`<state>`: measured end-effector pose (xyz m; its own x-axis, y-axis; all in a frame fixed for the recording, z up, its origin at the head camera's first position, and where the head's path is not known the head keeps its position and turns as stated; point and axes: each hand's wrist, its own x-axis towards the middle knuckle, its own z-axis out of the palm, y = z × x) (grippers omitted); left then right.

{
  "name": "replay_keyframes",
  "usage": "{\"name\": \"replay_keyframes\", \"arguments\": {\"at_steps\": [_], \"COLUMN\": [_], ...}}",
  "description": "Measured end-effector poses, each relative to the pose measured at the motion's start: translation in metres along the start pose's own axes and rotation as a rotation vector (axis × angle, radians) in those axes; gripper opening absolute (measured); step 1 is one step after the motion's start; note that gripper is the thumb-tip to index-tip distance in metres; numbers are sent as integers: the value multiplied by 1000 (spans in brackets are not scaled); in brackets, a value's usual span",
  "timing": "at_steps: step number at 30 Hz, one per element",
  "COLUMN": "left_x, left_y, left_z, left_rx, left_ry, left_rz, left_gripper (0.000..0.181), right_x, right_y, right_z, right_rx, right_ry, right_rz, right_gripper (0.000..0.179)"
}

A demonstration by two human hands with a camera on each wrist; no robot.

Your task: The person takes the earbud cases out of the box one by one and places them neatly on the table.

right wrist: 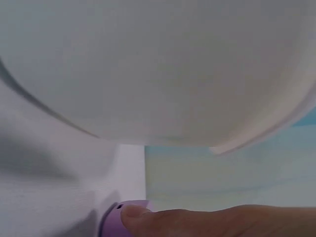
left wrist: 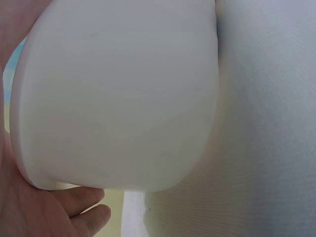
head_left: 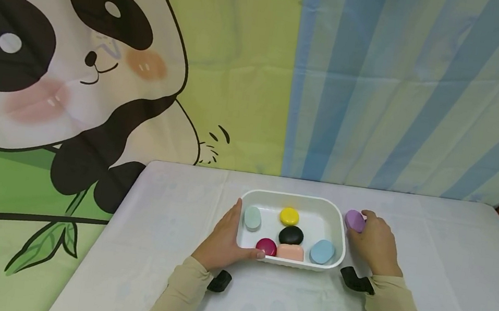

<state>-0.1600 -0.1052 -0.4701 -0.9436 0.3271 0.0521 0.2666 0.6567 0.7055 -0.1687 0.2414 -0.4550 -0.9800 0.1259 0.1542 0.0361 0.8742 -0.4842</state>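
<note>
A white rectangular tray [head_left: 267, 224] with rounded corners stands on the table. My left hand [head_left: 225, 239] holds its near left corner, thumb along the front rim and fingers against the left side; the tray's outer wall [left wrist: 118, 98] fills much of the left wrist view. Just right of the tray, my right hand [head_left: 377, 243] pinches a purple rounded disc [head_left: 354, 220], apart from the other pieces. In the right wrist view a finger lies on the purple disc [right wrist: 114, 224], which shows a small dark slot; most of it is cut off.
Inside the tray lie a pale green oval [head_left: 252, 218], a yellow disc [head_left: 289, 216], a black oval [head_left: 291, 235], a crimson disc [head_left: 266, 246], a peach rounded block [head_left: 290, 252] and a light blue disc [head_left: 322, 252]. A white cloth covers the table [head_left: 286, 307]; a printed curtain [head_left: 251, 71] hangs behind.
</note>
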Motion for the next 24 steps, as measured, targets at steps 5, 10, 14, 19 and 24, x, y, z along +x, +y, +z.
{"name": "replay_keyframes", "arguments": {"at_steps": [5, 10, 14, 19, 24], "left_x": [0, 0, 0, 0, 0], "left_y": [-1, -2, -1, -1, -3], "left_z": [0, 0, 0, 1, 2], "left_rx": [1, 18, 20, 24, 22], "left_ry": [-1, -4, -2, 7, 1], "left_rz": [10, 17, 7, 3, 4], "left_gripper": [130, 131, 131, 131, 130], "right_x": [-2, -6, -8, -11, -15], "right_y": [-7, -15, -22, -32, -46], "right_z": [-7, -14, -17, -19, -15], "right_rx": [-8, 2, 15, 50, 77], "right_ry": [10, 53, 108, 152, 155], "right_rz": [7, -44, -88, -122, -146], "right_gripper": [57, 54, 48, 42, 43]}}
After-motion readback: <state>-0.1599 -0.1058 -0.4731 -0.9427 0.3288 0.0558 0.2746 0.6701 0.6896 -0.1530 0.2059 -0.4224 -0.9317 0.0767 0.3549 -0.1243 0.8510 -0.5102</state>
